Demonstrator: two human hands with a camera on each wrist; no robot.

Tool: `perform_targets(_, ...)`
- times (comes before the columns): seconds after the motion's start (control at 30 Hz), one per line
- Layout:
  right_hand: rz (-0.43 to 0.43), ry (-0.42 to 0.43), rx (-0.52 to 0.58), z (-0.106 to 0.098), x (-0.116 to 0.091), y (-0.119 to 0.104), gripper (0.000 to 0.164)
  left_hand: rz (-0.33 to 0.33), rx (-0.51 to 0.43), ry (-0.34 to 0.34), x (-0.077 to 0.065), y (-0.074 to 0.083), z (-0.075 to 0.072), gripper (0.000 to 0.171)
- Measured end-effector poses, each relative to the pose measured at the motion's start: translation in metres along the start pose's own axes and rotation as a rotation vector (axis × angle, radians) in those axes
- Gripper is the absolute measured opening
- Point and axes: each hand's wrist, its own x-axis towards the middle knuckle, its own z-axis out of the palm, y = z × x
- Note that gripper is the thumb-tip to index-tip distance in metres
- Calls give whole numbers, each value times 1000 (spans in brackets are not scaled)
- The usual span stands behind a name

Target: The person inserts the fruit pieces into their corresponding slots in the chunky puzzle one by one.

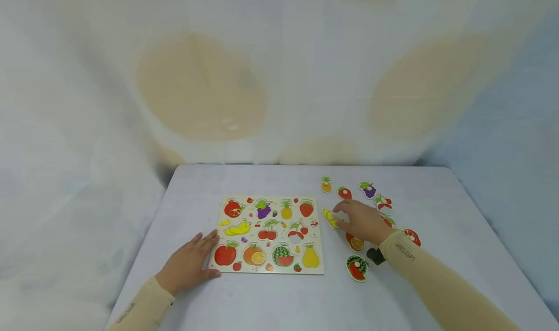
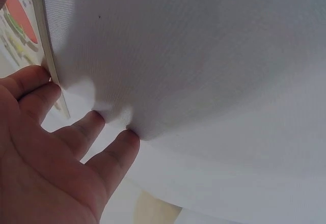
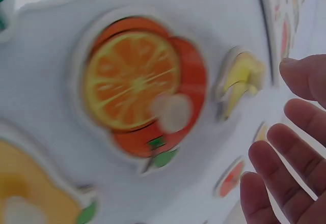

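A wooden fruit puzzle board (image 1: pixel 318 269) with pictured recesses lies on the table. My left hand (image 1: pixel 188 263) rests at its left edge, fingers spread; in the left wrist view some fingertips of the left hand (image 2: pixel 56 152) touch the board's edge (image 2: pixel 46 43) and others touch the cloth. Over the loose pieces, my right hand (image 1: pixel 364 219) hovers beside the yellow banana piece (image 1: pixel 328 219). The right wrist view shows the right hand (image 3: pixel 293 168) apart from the banana piece (image 3: pixel 242 79), with loosely bent fingers and nothing held. An orange piece (image 3: pixel 132 81) with a white knob lies nearby.
Right of the board lie more knobbed pieces: pineapple (image 1: pixel 326 184), strawberry (image 1: pixel 344 192), grapes (image 1: pixel 368 190), cherries (image 1: pixel 384 204) and watermelon (image 1: pixel 356 268). The right forearm partly covers others. A patterned curtain (image 1: pixel 279 78) hangs behind the white-covered table (image 1: pixel 271 302).
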Motion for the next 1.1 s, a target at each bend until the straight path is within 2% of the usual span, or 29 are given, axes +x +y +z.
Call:
perform_targets(0.2, 49, -8, 36, 3, -16, 19, 35, -12, -12, -18, 1, 1, -2, 94)
perform_targets(0.4, 109, -11, 54, -7, -33, 37, 38, -24, -26, -27, -1, 0, -2, 95)
perform_targets(0.6, 113, 66, -33, -15, -54, 66, 41, 1, -21, -11, 0, -2, 0, 94)
perform_targets(0.87, 215, 83, -51, -8, -58, 82, 54, 5, -12, -7, -3, -3, -2, 94)
perform_targets(1.1, 240, 79, -67, 0, -56, 83, 59, 14, -8, -10, -3, -2, -2, 94)
